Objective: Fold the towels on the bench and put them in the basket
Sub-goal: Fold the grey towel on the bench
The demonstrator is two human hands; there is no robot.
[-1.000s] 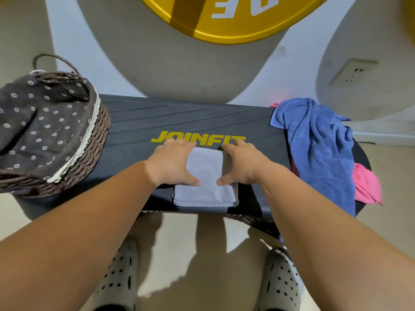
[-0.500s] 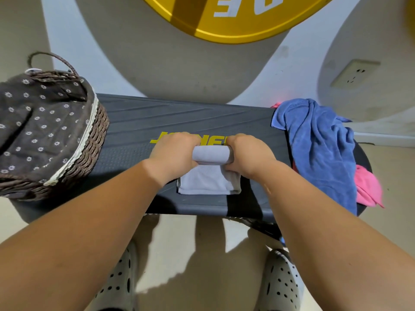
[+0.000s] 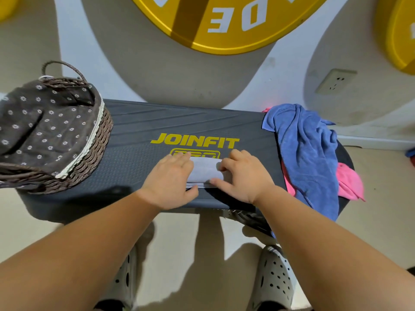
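Pressing the folded grey towel [image 3: 205,170] down, you are laying your left hand [image 3: 170,178] and right hand [image 3: 244,176] over its two ends, fingers spread loosely and thumbs lying along its near fold. It is sitting midway along the bench's [image 3: 134,153] front edge. The basket [image 3: 92,158] is occupying the left end; a blue towel [image 3: 307,153] and a pink towel [image 3: 348,180] are draping over the right end.

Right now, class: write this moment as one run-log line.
step: pressing fold | left hand: on grey towel | right hand: on grey towel | blue towel, pink towel: unfolded, bench right end | basket: left end
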